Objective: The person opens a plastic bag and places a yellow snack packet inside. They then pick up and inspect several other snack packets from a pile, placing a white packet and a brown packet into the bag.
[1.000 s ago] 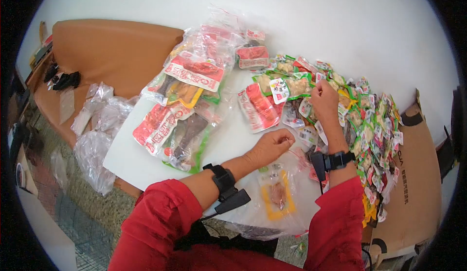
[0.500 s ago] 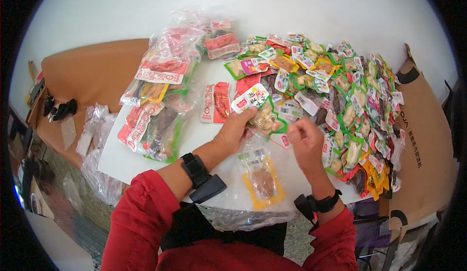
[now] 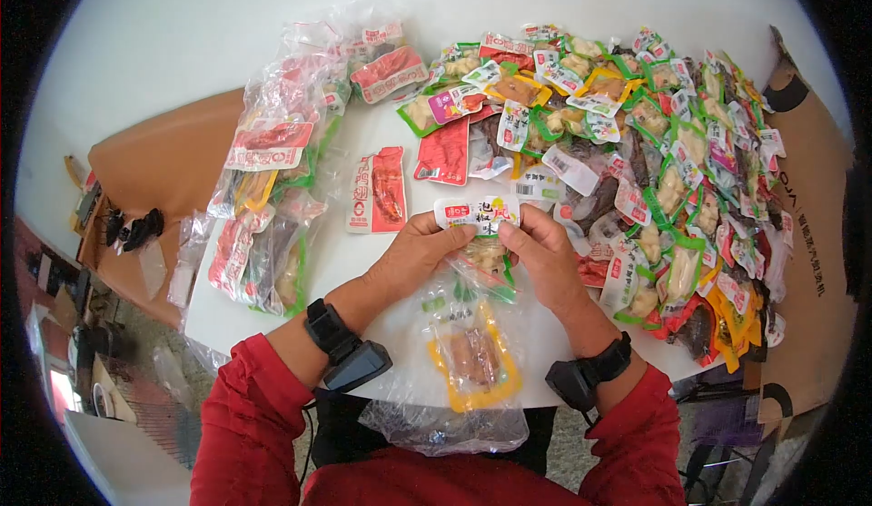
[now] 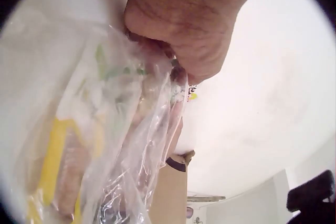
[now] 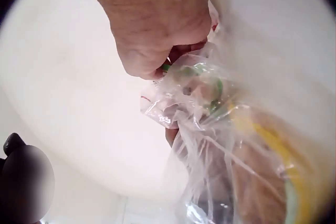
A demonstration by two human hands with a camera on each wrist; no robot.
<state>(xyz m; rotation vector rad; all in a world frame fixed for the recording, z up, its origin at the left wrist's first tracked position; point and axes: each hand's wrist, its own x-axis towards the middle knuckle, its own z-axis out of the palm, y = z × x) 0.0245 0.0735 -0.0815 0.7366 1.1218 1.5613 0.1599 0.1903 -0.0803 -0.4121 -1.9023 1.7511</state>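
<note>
In the head view my left hand (image 3: 420,250) and right hand (image 3: 549,265) pinch a green-edged snack packet (image 3: 489,253) between them, thumbs on its front below the white printed label. The packet's lower part overlaps the mouth of a clear plastic bag (image 3: 413,342). Inside that bag lies a yellow-edged packet (image 3: 474,361) with brown food in it. From the left wrist, the bag's film (image 4: 121,145) hangs below the hand, whose fingertips are hidden. The right wrist view shows crumpled film (image 5: 205,124) over the green edge, close under the curled fingers.
A big heap of small snack packets (image 3: 668,188) covers the table's right side. At left lie filled clear bags (image 3: 263,233) with red-labelled packets. A single red packet (image 3: 377,190) lies between. Brown cardboard (image 3: 808,261) stands at right, and a brown padded surface (image 3: 168,143) at left.
My right hand came back from the heap toward me, and a green-edged packet appeared in my left hand. Now both hands hold it over the clear bag. The head view has shifted too.
</note>
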